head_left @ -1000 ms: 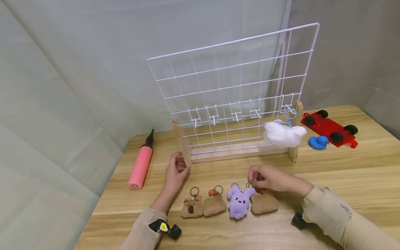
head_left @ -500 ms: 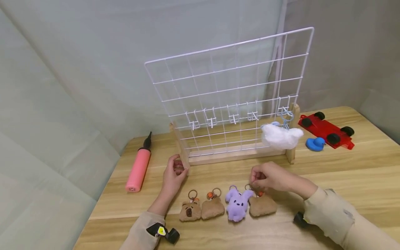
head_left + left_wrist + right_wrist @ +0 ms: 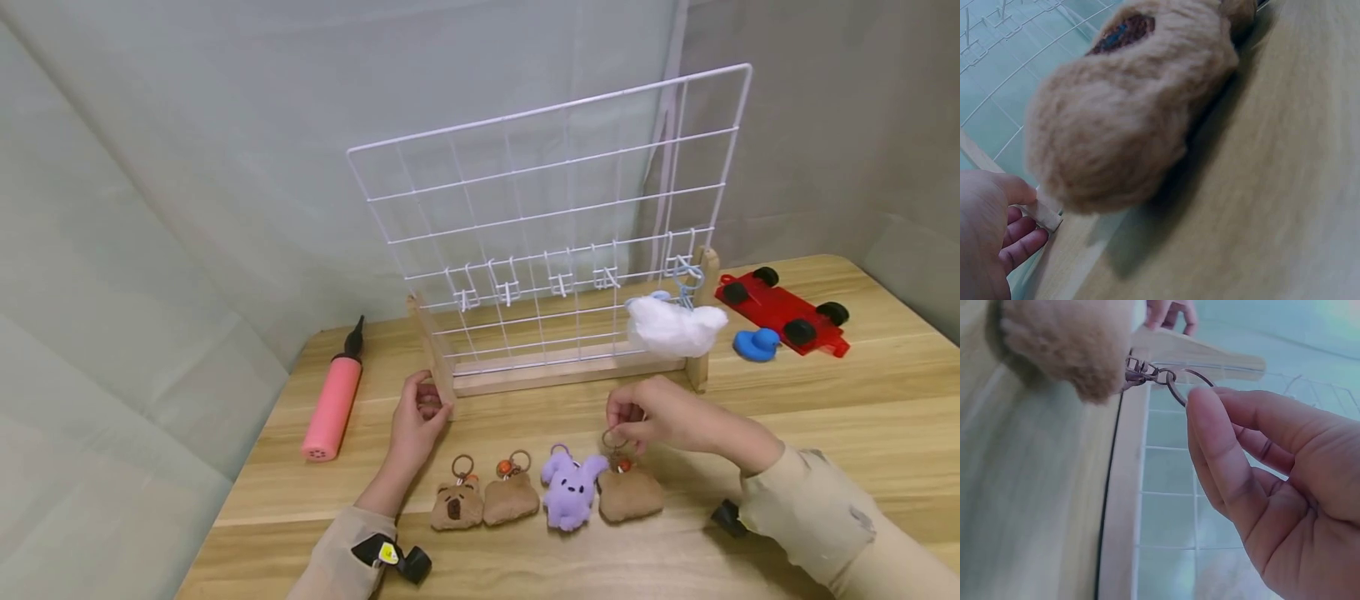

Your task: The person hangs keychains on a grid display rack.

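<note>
My right hand (image 3: 663,418) pinches the metal ring (image 3: 1174,392) of the rightmost brown plush keychain (image 3: 630,497) between thumb and fingertips; its plush body stays on the table, back side up. Left of it lie a purple plush keychain (image 3: 567,502), a brown one with its back up (image 3: 512,502) and a brown bear-faced one (image 3: 457,508). My left hand (image 3: 414,427) grips the left wooden foot (image 3: 433,354) of a white wire grid rack (image 3: 540,218), thumb on one side and fingers on the other. In the left wrist view, brown plush (image 3: 1116,125) fills the middle.
Several white hooks (image 3: 561,283) hang on the grid. A white plush keychain (image 3: 677,327) hangs from the rightmost hook. Right of the rack lie a blue toy duck (image 3: 757,345) and an overturned red toy car (image 3: 783,312). A pink hand pump (image 3: 333,408) lies at left.
The right hand has shifted slightly right, and the ring in its fingertips now stands raised above the brown plush. The left hand keeps its place on the rack's foot.
</note>
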Demonstrator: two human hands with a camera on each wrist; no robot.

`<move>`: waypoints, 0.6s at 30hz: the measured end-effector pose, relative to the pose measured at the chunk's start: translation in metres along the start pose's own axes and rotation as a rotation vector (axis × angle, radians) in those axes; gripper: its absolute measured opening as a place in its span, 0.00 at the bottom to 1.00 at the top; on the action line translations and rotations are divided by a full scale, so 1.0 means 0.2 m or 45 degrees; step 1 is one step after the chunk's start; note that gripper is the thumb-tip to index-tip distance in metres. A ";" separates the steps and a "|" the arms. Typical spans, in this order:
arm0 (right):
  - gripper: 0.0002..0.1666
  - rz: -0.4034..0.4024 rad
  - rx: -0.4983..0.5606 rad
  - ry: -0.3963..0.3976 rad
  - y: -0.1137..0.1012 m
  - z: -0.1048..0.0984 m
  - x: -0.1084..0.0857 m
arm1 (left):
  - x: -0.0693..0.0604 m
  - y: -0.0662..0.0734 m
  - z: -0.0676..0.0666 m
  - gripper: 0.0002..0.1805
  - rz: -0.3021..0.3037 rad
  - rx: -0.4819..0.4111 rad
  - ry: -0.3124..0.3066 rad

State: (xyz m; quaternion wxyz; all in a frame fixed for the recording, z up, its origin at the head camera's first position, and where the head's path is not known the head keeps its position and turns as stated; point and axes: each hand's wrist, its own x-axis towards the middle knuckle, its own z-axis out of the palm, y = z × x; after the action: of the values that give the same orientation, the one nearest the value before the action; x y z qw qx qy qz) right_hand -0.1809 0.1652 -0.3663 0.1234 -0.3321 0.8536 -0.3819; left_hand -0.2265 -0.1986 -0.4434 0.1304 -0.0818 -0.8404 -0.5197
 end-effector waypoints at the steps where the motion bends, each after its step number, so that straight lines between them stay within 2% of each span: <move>1: 0.06 0.002 0.011 -0.004 -0.01 -0.01 0.00 | 0.00 0.00 0.00 0.30 -0.002 0.002 0.002; 10: 0.05 0.002 0.066 0.003 -0.06 -0.04 -0.02 | -0.01 0.00 -0.01 0.31 -0.007 -0.003 0.005; 18: 0.04 -0.060 0.032 0.057 -0.11 -0.09 -0.05 | 0.00 0.01 0.00 0.31 0.002 0.004 0.001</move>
State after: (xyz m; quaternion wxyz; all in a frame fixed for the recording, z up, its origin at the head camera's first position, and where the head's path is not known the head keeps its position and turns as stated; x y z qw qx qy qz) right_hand -0.1713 0.1698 -0.3384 0.0992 -0.3419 0.8433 -0.4027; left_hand -0.2252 -0.1981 -0.4420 0.1312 -0.0821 -0.8411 -0.5182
